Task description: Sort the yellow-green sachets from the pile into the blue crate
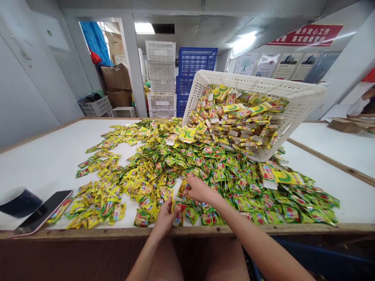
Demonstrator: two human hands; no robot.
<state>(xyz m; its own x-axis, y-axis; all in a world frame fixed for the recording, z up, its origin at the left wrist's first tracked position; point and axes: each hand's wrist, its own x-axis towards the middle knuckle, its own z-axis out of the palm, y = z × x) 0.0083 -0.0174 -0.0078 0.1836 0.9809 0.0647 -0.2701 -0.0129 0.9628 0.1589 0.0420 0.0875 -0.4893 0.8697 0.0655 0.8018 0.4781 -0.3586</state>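
Note:
My left hand (164, 219), near the table's front edge, is closed around a small printed carton (180, 212) in yellow, green and red, its thumb lying across the front. Just ahead and to the right, my right hand (200, 190) pinches a small yellow sachet (182, 188) at the edge of the pile; its fingertips are partly hidden. Green sachets (234, 187) with red pictures are heaped on the right. Yellow sachets (131, 181) lie mostly on the left. Behind them, a tilted white plastic basket (304, 97) holds many flat yellow-green cartons (234, 117), some spilling over its lower rim.
On the white table (52, 156) at left lie a phone (43, 212) and a dark cup (22, 203). A loose pair of cartons (281, 177) rests on the green heap. Wooden strips edge the table. Stacked white crates (160, 70) and blue crates (197, 62) stand behind.

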